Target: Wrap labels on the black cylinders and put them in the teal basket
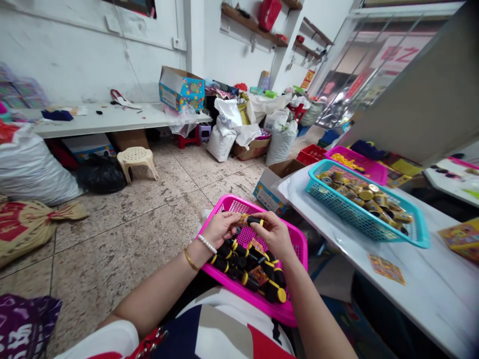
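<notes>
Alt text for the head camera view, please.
The left hand and right hand grip a black-and-gold cylinder above a pink plastic basket of similar cylinders. A teal basket of gold-topped pieces sits on a white counter; sacks and boxes stand on the tiled floor.

1. Looks like a small packing workshop, maybe the back of a shop; the wide view bends the edges.
2. Plastic baskets of loose small goods: black-and-yellow parts [243, 264] in a pink basket [295, 254], gold-capped pieces [364, 204] in a teal basket [368, 234].
3. White work table [422, 304] beside a long, low white bench [112, 120].
4. Stock piled around: white sacks [221, 137], cardboard boxes [181, 89].
5. Worn tile floor [123, 214], low plastic stool [136, 159].
6. Wall shelves [252, 26] holding odds and ends.
7. Glass front [374, 65] with red lettering, street-side look.
</notes>
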A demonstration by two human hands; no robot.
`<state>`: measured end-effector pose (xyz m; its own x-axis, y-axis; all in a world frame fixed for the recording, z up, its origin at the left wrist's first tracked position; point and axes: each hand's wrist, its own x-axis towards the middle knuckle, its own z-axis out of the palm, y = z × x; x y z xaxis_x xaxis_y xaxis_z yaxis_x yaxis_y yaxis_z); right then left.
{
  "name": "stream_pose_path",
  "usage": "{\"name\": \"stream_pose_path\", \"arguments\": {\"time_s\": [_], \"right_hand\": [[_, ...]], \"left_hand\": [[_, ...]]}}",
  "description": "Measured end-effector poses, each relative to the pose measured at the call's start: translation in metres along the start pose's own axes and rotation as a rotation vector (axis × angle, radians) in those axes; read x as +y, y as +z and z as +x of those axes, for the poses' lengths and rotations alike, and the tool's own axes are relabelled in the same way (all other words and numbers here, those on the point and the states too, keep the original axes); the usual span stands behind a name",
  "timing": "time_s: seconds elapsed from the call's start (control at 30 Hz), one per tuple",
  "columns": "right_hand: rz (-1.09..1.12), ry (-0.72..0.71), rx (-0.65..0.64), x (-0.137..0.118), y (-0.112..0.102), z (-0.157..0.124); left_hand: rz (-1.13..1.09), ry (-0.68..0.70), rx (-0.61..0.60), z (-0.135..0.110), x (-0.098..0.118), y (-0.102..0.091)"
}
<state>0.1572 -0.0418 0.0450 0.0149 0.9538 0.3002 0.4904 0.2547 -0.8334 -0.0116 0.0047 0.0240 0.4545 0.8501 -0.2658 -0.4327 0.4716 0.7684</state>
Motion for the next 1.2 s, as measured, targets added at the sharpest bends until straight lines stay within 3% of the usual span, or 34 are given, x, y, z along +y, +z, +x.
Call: {"name": "stream_pose_path", "arguments": {"time_s": [0.17, 0.37, 0.47, 0.67, 0.73, 1.0, 1.1, 1.2], "right_hand": [[0.01, -0.076, 0.023, 0.01, 0.003, -0.008], [-0.173, -0.14, -0.129, -0.007, -0.014, -0.007], [-0.193, -0.147, -0.144, -0.013, -0.02, -0.007], [0.216, -0.022, -0.129, -0.007, -0.018, -0.005], [0.263, -0.011, -0.148, -0.005, -0.02, -0.003], [-0.158, -0.093, -0.22, -0.017, -0.037, 0.003], [-0.254, -0.117, -0.186, -0.019, -0.034, 0.002], [-0.135, -0.066, -0.091, -0.011, -0.024, -0.002]], "left_hand": [[-0.047, -0.035, -0.042, 0.001, 0.002, -0.003], [-0.101, -0.084, -0.093, 0.002, -0.002, -0.006], [-0.154, -0.135, -0.118, 0.003, -0.004, -0.007], [-0.26, -0.259, -0.205, 0.001, -0.005, -0.003], [-0.29, -0.263, -0.213, -0.001, -0.006, -0.001], [-0.277, -0.186, -0.187, -0.005, -0.009, 0.003], [-0.037, -0.053, -0.135, -0.007, -0.009, 0.004], [0.153, 0.016, -0.095, -0.008, -0.008, 0.005]]}}
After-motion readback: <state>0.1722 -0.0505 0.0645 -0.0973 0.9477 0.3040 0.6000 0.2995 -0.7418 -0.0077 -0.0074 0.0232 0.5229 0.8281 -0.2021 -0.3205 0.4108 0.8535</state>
